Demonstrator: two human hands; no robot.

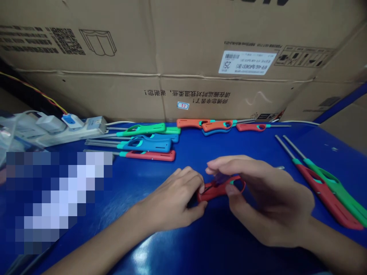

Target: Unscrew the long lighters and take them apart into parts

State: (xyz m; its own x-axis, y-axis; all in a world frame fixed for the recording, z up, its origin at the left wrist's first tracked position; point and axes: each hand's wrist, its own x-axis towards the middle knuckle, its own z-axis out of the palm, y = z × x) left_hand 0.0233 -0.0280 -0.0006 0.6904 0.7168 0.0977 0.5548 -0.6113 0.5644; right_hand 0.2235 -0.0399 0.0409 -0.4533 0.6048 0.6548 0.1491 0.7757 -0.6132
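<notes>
A red gas lighter [213,192] with a looped trigger guard lies across the blue table in front of me. My left hand [182,196] grips its handle end, thumb on the near side and fingers curled over the far side. Around the trigger part curves my right hand [266,198], its thumb against the lighter and its fingers arched above it. A dark, blurred patch shows under those fingers; I cannot make out what it is. The right hand hides most of the lighter's metal tube.
At left lie several lighters, among them a blue lighter [159,145] and a green lighter [149,129]. Orange lighters [189,123] rest along the cardboard box [186,46]. A red lighter [329,196] and a green one lie at right. A power strip [96,126] stands at far left.
</notes>
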